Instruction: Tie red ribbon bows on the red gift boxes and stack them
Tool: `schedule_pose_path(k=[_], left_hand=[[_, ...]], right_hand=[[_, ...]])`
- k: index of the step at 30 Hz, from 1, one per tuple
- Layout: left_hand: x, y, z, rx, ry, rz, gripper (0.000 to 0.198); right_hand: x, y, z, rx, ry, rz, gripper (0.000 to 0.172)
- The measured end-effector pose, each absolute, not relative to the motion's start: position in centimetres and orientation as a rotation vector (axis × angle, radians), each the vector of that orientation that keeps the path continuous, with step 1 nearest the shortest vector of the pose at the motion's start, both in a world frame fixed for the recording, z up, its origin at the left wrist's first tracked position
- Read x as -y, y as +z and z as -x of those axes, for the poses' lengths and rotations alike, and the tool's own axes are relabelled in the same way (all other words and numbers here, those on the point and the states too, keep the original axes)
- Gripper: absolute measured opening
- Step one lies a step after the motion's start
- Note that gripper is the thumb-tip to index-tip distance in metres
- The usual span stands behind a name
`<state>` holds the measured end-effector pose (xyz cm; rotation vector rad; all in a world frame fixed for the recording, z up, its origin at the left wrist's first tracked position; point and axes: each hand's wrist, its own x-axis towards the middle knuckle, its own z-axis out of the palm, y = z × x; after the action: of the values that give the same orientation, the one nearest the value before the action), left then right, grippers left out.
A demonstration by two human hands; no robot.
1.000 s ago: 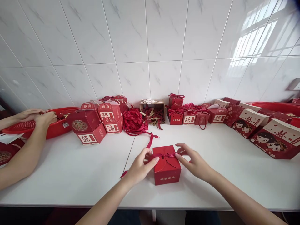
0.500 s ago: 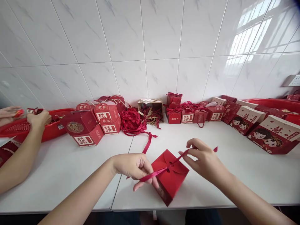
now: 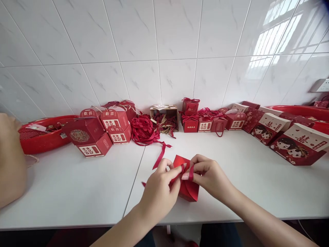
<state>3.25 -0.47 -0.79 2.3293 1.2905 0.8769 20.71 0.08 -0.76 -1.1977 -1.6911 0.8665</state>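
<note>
A small red gift box (image 3: pixel 190 190) stands on the white table in front of me, partly covered by my hands. My left hand (image 3: pixel 164 185) pinches a dark red ribbon (image 3: pixel 191 172) over the box top. From the other side my right hand (image 3: pixel 208 173) has the same ribbon looped between thumb and fingers. The fingertips of both hands almost meet at the middle of the lid, so the knot itself is hidden. One ribbon tail sticks out to the left of my left hand.
A heap of red ribbon (image 3: pixel 145 129) lies near the wall, beside a carton of ribbon pieces (image 3: pixel 164 118). Red boxes (image 3: pixel 94 147) are stacked at left, more (image 3: pixel 299 147) at right. A red basket (image 3: pixel 46 142) stands far left, near another person's arm (image 3: pixel 11 164).
My hands have come together over the box from pulling the ribbon ends apart. The ribbon is now looped at the fingers. The other person's arm at left has shifted, its hands out of sight.
</note>
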Motion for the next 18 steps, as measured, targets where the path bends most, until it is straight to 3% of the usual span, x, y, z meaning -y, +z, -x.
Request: schedule_pose_path(k=[10,18], left_hand=[[1.0,-3.2,-3.2,-1.530,0.999,-2.724,0.039],[-0.9,-2.0,-1.0,-1.046,0.800,-2.759,0.039]], right_hand=[[-2.5,-0.3,-21.1,1.791,1.113,1.278,0.012],[-4.8,1.6,-22.4,2.073,1.392,1.340,0.014]])
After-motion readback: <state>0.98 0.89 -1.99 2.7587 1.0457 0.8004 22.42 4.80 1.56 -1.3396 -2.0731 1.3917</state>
